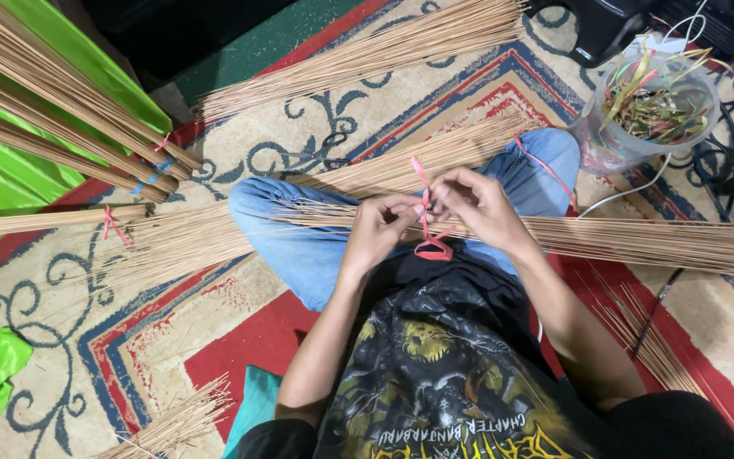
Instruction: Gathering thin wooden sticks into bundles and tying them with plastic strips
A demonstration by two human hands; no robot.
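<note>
A long bundle of thin tan sticks (639, 240) lies across my lap, over my blue jeans (299, 246). My left hand (380, 228) and my right hand (477, 204) meet over the middle of the bundle. Both pinch a pink-red ribbon strip (424, 212) that loops round the sticks; one end stands up above my fingers and a loop hangs below them.
More stick bundles tied with pink and blue ribbon (70, 127) lie at the left on green plastic sheet (10, 178). Another bundle (367, 55) lies ahead on the patterned rug (214, 297). A clear tub of coloured strips (652, 106) stands at the upper right beside cables.
</note>
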